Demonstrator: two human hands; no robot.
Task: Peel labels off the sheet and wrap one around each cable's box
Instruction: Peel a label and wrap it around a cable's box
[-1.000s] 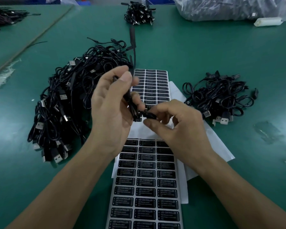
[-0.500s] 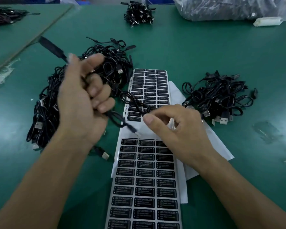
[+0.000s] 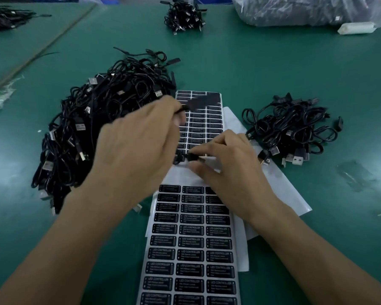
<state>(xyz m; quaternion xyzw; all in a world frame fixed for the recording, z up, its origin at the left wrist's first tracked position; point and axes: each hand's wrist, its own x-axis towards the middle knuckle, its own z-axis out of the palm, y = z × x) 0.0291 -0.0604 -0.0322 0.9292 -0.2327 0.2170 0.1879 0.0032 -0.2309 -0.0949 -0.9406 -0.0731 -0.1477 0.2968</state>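
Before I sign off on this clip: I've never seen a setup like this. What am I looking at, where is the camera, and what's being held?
There is no machine here: these are a person's two bare hands. The single picture comes from a camera worn on the head, looking forward and down. On the green table lie a big pile of black USB cables to the left, a smaller pile to the right, and between them sheets of black LED CONTROLLER labels on white backing paper. The left hand, blurred by motion, grips a cable. The right hand pinches a small black box on a cable, just above the sheets. Whether a label is already on that box I cannot tell.
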